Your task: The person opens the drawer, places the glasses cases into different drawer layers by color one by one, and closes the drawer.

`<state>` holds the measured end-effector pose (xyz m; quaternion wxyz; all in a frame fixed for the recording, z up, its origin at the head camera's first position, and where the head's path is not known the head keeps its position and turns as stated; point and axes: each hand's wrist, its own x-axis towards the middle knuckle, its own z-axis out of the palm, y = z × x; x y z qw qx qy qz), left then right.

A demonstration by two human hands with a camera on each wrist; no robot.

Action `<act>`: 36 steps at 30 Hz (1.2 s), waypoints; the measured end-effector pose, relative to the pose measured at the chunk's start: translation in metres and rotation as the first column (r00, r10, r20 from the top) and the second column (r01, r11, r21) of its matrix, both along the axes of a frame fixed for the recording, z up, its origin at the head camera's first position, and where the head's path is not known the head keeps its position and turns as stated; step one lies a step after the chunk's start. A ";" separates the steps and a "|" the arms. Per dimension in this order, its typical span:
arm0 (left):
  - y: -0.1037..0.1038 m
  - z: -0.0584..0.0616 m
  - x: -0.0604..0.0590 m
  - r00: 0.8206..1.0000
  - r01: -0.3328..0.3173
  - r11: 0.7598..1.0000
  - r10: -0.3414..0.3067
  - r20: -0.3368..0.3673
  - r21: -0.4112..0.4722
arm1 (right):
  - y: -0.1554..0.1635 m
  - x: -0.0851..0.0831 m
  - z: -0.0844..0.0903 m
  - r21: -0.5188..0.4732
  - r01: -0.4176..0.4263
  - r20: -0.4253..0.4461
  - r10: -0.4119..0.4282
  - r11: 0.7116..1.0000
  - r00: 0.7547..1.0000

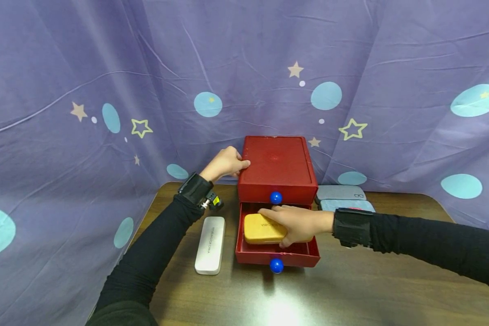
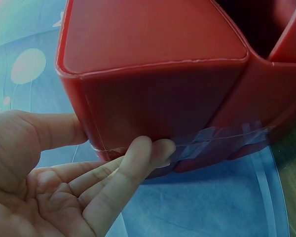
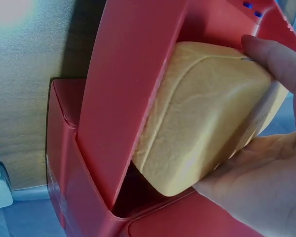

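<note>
A red two-drawer box [image 1: 275, 160] stands on the table with its lower drawer [image 1: 252, 258] pulled out. My right hand [image 1: 299, 222] grips a yellow glasses case [image 1: 265, 228] over that drawer, thumb on the near side. In the right wrist view the yellow case [image 3: 207, 113] sits tilted within the drawer walls, its underside partly hidden. At the box's rear left corner is my left hand [image 1: 227, 163]. Its thumb and fingers [image 2: 123, 180] hold that corner from two sides in the left wrist view. The upper drawer is closed, with a blue knob [image 1: 275, 198].
A white glasses case [image 1: 210, 245] lies left of the box. To the right, a grey glasses case [image 1: 340, 192] and a light blue one [image 1: 342, 205] lie together, partly covered by the right arm. A patterned purple curtain [image 1: 261, 68] hangs right behind the wooden table [image 1: 375, 280].
</note>
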<state>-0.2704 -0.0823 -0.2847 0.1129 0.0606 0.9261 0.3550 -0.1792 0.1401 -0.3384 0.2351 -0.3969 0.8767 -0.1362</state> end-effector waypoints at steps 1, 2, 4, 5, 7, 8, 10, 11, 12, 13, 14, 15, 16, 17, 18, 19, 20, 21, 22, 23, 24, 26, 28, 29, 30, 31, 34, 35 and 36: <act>0.000 0.000 0.000 1.000 0.000 1.000 0.000 0.001 0.000 | -0.001 -0.001 -0.001 0.009 0.003 -0.003 -0.003 1.000 1.000; 0.000 0.000 0.000 1.000 -0.002 1.000 0.002 0.002 -0.002 | -0.002 -0.002 -0.002 0.019 0.009 -0.007 -0.009 1.000 1.000; 0.000 0.001 -0.001 1.000 -0.004 1.000 0.004 0.007 -0.002 | -0.005 -0.004 -0.002 0.037 0.017 -0.014 -0.016 0.999 1.000; 0.000 0.001 -0.001 1.000 -0.007 1.000 0.007 0.011 0.004 | -0.006 -0.005 -0.002 0.045 0.023 -0.016 -0.022 0.999 1.000; 0.000 0.001 -0.002 1.000 -0.010 1.000 0.010 0.014 0.006 | -0.008 -0.006 -0.003 0.056 0.033 -0.018 -0.032 0.998 0.999; 0.000 0.000 -0.002 1.000 -0.010 1.000 0.010 0.014 0.006 | -0.010 -0.007 -0.003 0.060 0.042 -0.017 -0.041 0.997 0.999; -0.001 0.001 -0.002 1.000 -0.008 1.000 0.008 0.010 0.006 | -0.012 -0.007 -0.004 0.066 0.054 -0.018 -0.053 0.996 0.998; -0.001 0.001 -0.002 1.000 -0.007 1.000 0.007 0.008 0.005 | -0.014 -0.007 -0.005 0.069 0.058 -0.028 -0.056 0.996 0.998; -0.001 0.000 -0.002 1.000 -0.004 1.000 0.004 0.004 0.001 | -0.015 -0.007 -0.006 0.071 0.063 -0.035 -0.061 0.995 0.998; -0.001 0.001 -0.002 1.000 -0.003 1.000 0.003 0.003 0.001 | -0.016 -0.007 -0.007 0.074 0.066 -0.046 -0.063 0.995 0.997; -0.001 0.001 -0.002 1.000 -0.003 1.000 0.003 0.002 0.000 | -0.017 -0.007 -0.008 0.078 0.073 -0.055 -0.069 0.994 0.996; -0.001 0.001 -0.002 1.000 -0.003 1.000 0.003 0.001 -0.001 | -0.018 -0.006 -0.009 0.082 0.079 -0.063 -0.074 0.993 0.995; -0.001 0.001 -0.001 1.000 -0.003 1.000 0.003 0.000 -0.003 | -0.018 -0.006 -0.010 0.084 0.087 -0.070 -0.081 0.993 0.994; -0.001 0.001 -0.001 1.000 -0.003 1.000 0.003 0.001 -0.002 | -0.019 -0.006 -0.010 0.087 0.093 -0.076 -0.086 0.992 0.993; 0.000 0.001 -0.001 1.000 -0.003 1.000 0.003 0.002 0.000 | -0.020 -0.006 -0.011 0.090 0.100 -0.080 -0.093 0.991 0.992; 0.000 0.001 0.000 1.000 -0.002 1.000 0.002 0.003 0.003 | -0.020 -0.006 -0.012 0.095 0.106 -0.085 -0.098 0.990 0.991; 0.000 0.001 0.000 1.000 -0.002 1.000 0.002 0.004 0.003 | -0.020 -0.006 -0.013 0.099 0.113 -0.088 -0.105 0.989 0.991; 0.000 0.001 0.000 1.000 -0.001 1.000 0.001 0.004 0.006 | -0.021 -0.006 -0.013 0.103 0.119 -0.092 -0.110 0.988 0.990; -0.001 0.001 0.000 1.000 -0.001 1.000 0.001 0.004 0.008 | -0.021 -0.006 -0.014 0.107 0.124 -0.093 -0.115 0.986 0.989; -0.001 0.001 0.000 1.000 -0.001 1.000 0.001 0.003 0.010 | -0.022 -0.006 -0.014 0.113 0.129 -0.092 -0.119 0.985 0.989; -0.001 0.001 0.000 1.000 -0.002 1.000 0.002 0.000 0.007 | -0.022 -0.006 -0.015 0.119 0.133 -0.092 -0.122 0.984 0.988; -0.001 0.001 0.000 1.000 -0.003 1.000 0.003 -0.005 0.002 | -0.023 -0.007 -0.015 0.128 0.140 -0.085 -0.129 0.982 0.988; -0.001 0.000 0.000 1.000 -0.005 1.000 0.005 -0.012 -0.003 | -0.024 -0.007 -0.015 0.137 0.142 -0.076 -0.133 0.980 0.988; -0.001 0.000 0.000 1.000 -0.005 1.000 0.005 -0.015 -0.008 | -0.024 -0.007 -0.015 0.140 0.144 -0.074 -0.135 0.980 0.988; -0.001 0.000 0.000 1.000 -0.004 1.000 0.004 -0.019 -0.012 | -0.024 -0.008 -0.016 0.143 0.147 -0.073 -0.138 0.979 0.988; 0.000 -0.001 0.000 1.000 -0.003 1.000 0.003 -0.021 -0.012 | -0.024 -0.008 -0.017 0.142 0.149 -0.073 -0.139 0.979 0.988; 0.000 -0.001 0.000 1.000 -0.001 1.000 0.000 -0.025 -0.021 | -0.025 -0.009 -0.019 0.140 0.159 -0.088 -0.147 0.977 0.985; 0.000 -0.001 0.000 1.000 -0.001 1.000 0.000 -0.025 -0.023 | -0.026 -0.009 -0.020 0.139 0.165 -0.096 -0.152 0.976 0.984; 0.000 -0.001 0.000 1.000 -0.001 1.000 0.000 -0.023 -0.024 | -0.026 -0.009 -0.021 0.140 0.171 -0.105 -0.157 0.975 0.982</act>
